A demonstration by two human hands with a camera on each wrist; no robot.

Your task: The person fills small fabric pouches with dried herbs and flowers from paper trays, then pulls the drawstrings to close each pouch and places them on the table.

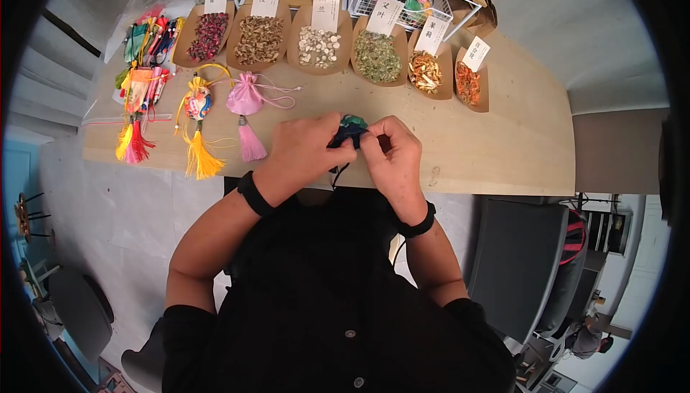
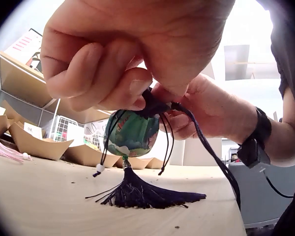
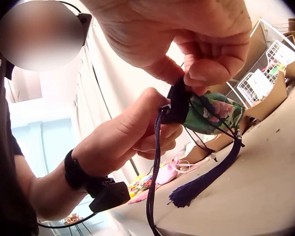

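Both hands hold a small green floral drawstring pouch (image 2: 133, 132) by its dark navy gathered neck. A navy tassel (image 2: 137, 191) hangs from the pouch's bottom, its strands spread on the tabletop in the left wrist view. The left hand (image 1: 307, 145) pinches the neck from one side, fingers curled. Opposite it, the right hand (image 1: 392, 157) pinches the neck's edge between thumb and fingertips. Thin dark drawstrings, one with a white bead (image 2: 100, 168), dangle beside the pouch. A thicker navy cord (image 3: 155, 172) loops down from the neck. In the head view the hands partly hide the pouch.
Beyond the hands, several paper trays (image 1: 311, 62) of dried herbs with label cards line the wooden table (image 1: 503, 145). Pink (image 1: 246, 98) and yellow (image 1: 197, 105) tasselled pouches lie at left, near a pile of colourful ones (image 1: 147, 84). A white wire basket (image 1: 374, 6) stands behind.
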